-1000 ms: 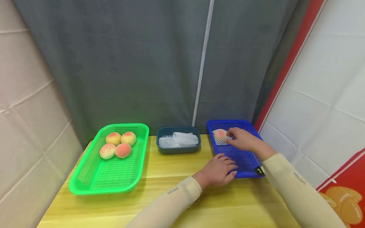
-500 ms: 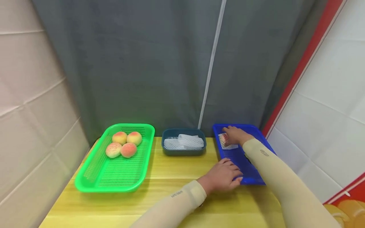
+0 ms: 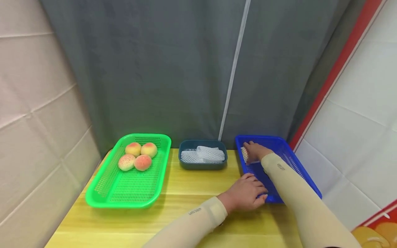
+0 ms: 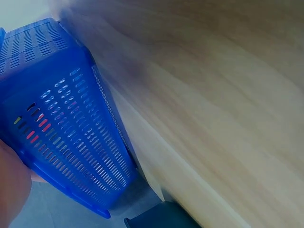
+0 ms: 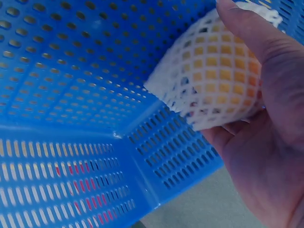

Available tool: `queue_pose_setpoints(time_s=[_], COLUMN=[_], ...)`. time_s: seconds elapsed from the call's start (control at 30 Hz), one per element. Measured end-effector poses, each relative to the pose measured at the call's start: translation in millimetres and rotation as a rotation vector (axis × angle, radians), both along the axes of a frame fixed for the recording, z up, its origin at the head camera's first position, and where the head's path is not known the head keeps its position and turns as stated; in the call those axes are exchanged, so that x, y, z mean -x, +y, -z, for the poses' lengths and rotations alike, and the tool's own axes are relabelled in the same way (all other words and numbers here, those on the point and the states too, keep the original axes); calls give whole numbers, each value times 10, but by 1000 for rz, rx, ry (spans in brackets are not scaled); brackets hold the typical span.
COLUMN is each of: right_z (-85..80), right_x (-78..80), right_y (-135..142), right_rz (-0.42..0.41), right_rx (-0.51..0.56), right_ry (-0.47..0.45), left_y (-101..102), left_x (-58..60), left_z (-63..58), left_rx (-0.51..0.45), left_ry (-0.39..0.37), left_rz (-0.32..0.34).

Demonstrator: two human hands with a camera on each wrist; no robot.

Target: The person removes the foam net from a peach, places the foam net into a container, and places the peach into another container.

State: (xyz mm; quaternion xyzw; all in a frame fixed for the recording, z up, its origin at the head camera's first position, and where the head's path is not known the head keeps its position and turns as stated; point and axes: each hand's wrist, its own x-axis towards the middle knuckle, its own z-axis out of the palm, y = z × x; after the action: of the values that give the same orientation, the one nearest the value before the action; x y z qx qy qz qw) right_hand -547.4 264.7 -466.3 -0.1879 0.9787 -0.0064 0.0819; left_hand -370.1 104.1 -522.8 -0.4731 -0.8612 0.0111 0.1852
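Observation:
In the right wrist view, my right hand (image 5: 270,118) curls round a peach (image 5: 223,71) wrapped in a white foam net sleeve (image 5: 183,102), thumb on one side and fingers beneath. The netted peach is inside the blue basket (image 3: 293,162), at its far left corner; in the head view the hand hides most of it. My left hand (image 3: 246,193) holds the near left rim of that basket, with fingers bent over the edge. The left wrist view shows the basket's slotted outer wall (image 4: 71,137) and a part of the hand at the rim.
To the left is a green basket (image 3: 124,203) with several bare peaches (image 3: 143,162). A dark teal tray (image 3: 203,166) between the baskets holds white foam net sleeves (image 3: 211,153). Behind the wooden table (image 3: 186,224) hangs a grey curtain (image 3: 155,69).
My right hand has moved over the netted peach in the blue basket and now covers it, gripping it. The left hand stays at the rim. The head view has shifted slightly.

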Motion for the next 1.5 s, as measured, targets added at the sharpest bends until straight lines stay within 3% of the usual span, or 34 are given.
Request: queue_pose_setpoints(time_s=[0.23,0.57,0.77,0.97,1.1,1.23,1.5], right_z=[66,-53,-179,-375,-477,-554,-687], right_x=[-81,-132,-206,-406,-592,-799,-1272], right_y=[-4,43,132,192,184,141,-66], right_rz=[-9,-24,-17,-41,-49,-57,-107], right_rx=[-11,58,151,235,249,264,416], right_ry=[61,57,91,173,214,243,260], left_y=[27,12,4,6,-27,-169,-802], left_x=[-5,23,15,3,-22,-67,-33], left_z=[31,-1,-38,-67,-89,-190,-435], left_rx=[7,1,13,6,-62,-180,-433], left_ry=[17,13,-10,-31,-63,-113,-231], left_rz=[3,1,6,3,-9,-37,-104])
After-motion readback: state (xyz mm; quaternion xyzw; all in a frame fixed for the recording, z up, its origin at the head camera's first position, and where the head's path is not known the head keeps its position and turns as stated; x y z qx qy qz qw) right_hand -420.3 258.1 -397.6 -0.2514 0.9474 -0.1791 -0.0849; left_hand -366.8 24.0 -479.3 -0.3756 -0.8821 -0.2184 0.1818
